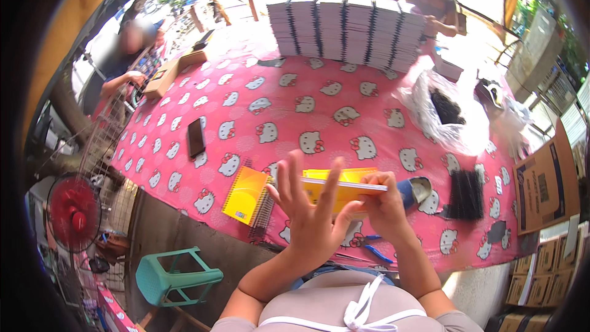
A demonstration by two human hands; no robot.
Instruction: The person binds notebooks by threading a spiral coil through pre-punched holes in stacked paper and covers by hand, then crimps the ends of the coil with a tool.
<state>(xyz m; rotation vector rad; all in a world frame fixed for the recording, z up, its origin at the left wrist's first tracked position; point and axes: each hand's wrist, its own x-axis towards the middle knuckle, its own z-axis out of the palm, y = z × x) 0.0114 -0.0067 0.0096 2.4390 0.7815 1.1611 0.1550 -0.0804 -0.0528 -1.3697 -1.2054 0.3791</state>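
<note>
My right hand (384, 206) grips a yellow-covered notebook (326, 192) by its right end, its white page edge turned up. My left hand (307, 209) is raised in front of the notebook with fingers spread, partly hiding it. Whether the left palm touches the notebook, I cannot tell. Behind it lies another yellow cover (353, 173). Left of my hands sits a stack of yellow spiral notebooks (246, 193). Blue-handled pliers (378, 254) rest near the table's front edge, below my right hand.
A pink patterned cloth covers the table (258, 132). Tall stacks of notebooks (344, 31) stand at the back, with a person (430, 9) behind. Right lie black coils (466, 195), a blue round container (413, 192) and a plastic bag (448, 110). A phone (196, 137) lies left; a green stool (178, 276) stands below.
</note>
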